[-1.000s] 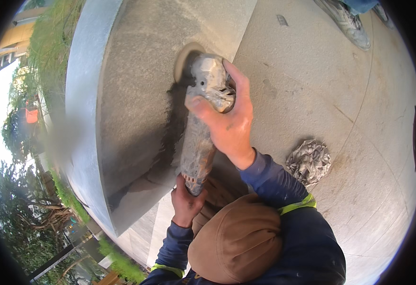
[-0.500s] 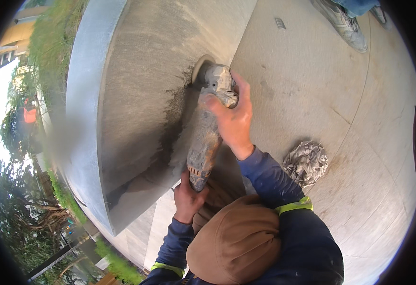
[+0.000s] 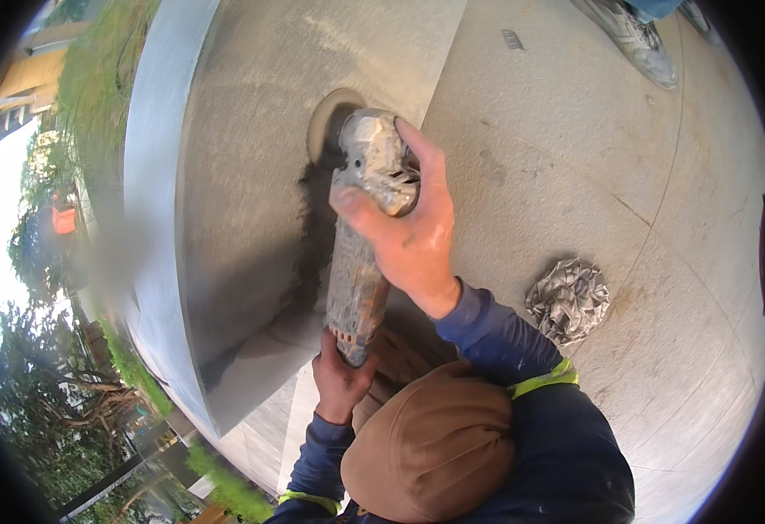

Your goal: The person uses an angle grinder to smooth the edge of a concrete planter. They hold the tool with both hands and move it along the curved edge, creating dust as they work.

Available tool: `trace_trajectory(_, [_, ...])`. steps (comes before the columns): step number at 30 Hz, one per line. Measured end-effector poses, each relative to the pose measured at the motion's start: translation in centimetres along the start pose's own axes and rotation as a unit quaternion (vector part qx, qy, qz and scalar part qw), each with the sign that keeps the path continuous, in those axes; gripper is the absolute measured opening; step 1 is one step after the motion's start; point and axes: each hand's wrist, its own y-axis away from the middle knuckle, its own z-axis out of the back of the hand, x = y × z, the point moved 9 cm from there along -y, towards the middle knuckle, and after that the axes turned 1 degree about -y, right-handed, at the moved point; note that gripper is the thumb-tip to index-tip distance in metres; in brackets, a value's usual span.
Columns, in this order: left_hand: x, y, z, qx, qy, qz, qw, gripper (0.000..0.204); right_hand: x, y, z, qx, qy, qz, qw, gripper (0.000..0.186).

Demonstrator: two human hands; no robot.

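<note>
My right hand (image 3: 415,231) wraps round the front of a dusty, worn angle grinder (image 3: 358,271), thumb on one side and fingers over its metal head. Farther down, my left hand (image 3: 341,384) grips the tool's rear end near the vent slots. A round grinding disc (image 3: 319,131) at the head lies against the grey concrete wall face (image 3: 251,148), or so close that I cannot tell a gap. Part of the disc is hidden behind the head. A dark, wet-looking or shadowed patch (image 3: 264,323) spreads on the concrete beside the tool.
A crumpled grey, round bundle (image 3: 567,301) lies on the paved floor (image 3: 662,349) to the right. Another person's shoe (image 3: 636,44) is at the far right. A brown cap (image 3: 430,441) blocks the lower middle. Grass and trees (image 3: 50,393) lie beyond the wall's edge at left.
The grinder has moved left across the concrete, with both hands still on it. More of the disc now shows past its head.
</note>
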Motion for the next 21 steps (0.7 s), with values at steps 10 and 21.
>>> trace_trajectory(10, [2.7, -1.4, -5.1, 0.131, -0.075, 0.059, 0.987, 0.068, -13.9, 1.4, 4.0, -0.063, 0.004, -0.21, 0.976, 0.07])
trace_trajectory(21, [0.3, 1.2, 0.1, 0.017, 0.001, 0.028, 0.999, 0.062, 0.1, 0.7, 0.0, 0.006, -0.001, -0.008, 1.0, 0.069])
